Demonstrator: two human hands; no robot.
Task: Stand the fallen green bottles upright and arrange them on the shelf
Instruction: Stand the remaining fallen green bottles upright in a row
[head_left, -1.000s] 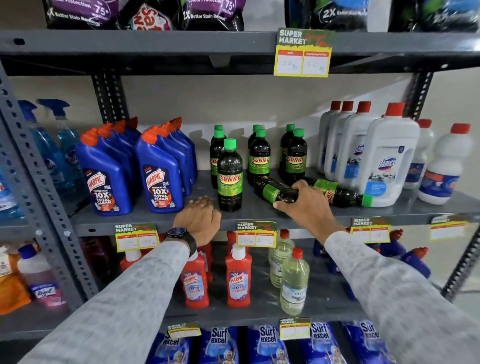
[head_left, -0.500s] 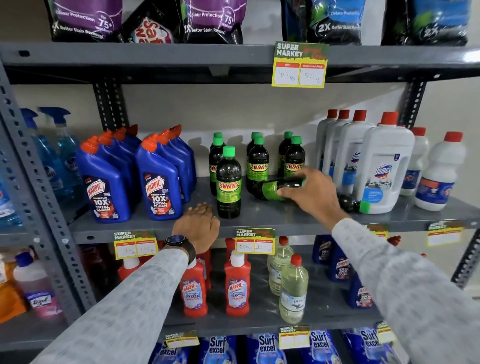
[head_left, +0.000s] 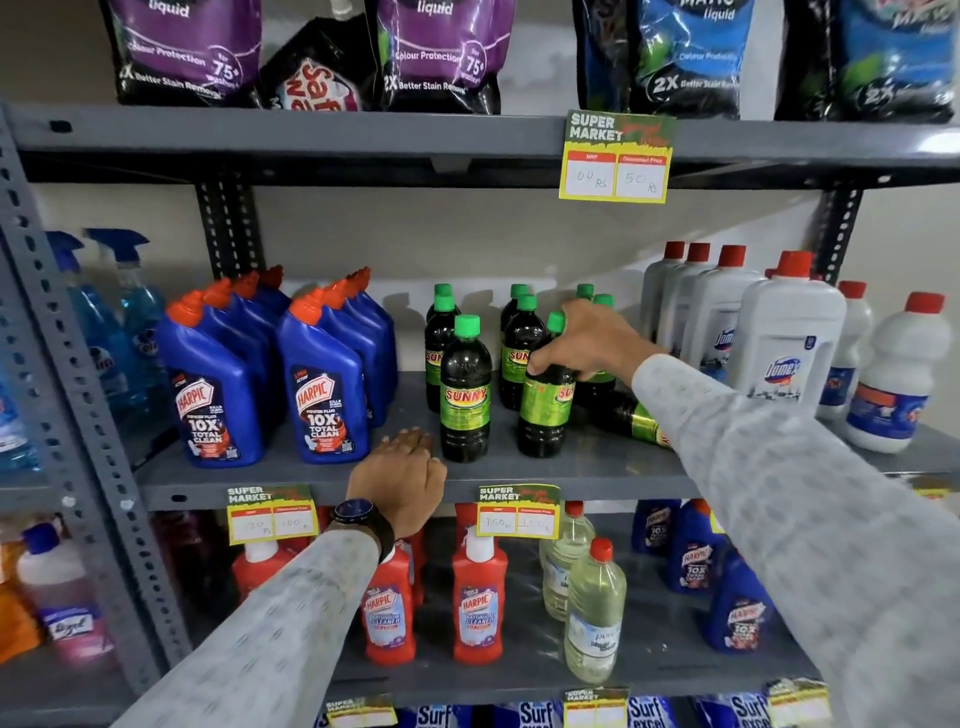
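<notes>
Several dark bottles with green caps and green "Sunny" labels stand on the grey middle shelf (head_left: 571, 467). My right hand (head_left: 587, 345) grips the neck and shoulder of one green bottle (head_left: 543, 410), which stands nearly upright at the front of the group, tilted slightly. A front bottle (head_left: 465, 395) stands to its left. One more green bottle (head_left: 636, 418) lies on its side behind my right forearm, partly hidden. My left hand (head_left: 402, 475) rests flat on the shelf's front edge, fingers together, holding nothing.
Blue Harpic bottles (head_left: 324, 395) stand to the left of the green ones and white Domex bottles (head_left: 787, 338) to the right. Price tags (head_left: 517, 512) hang from the shelf edge. Red and clear bottles fill the shelf below, pouches the shelf above.
My right hand has lifted the fallen green bottle from lying on its side to almost upright at the front of the group. My left hand stayed on the shelf edge.
</notes>
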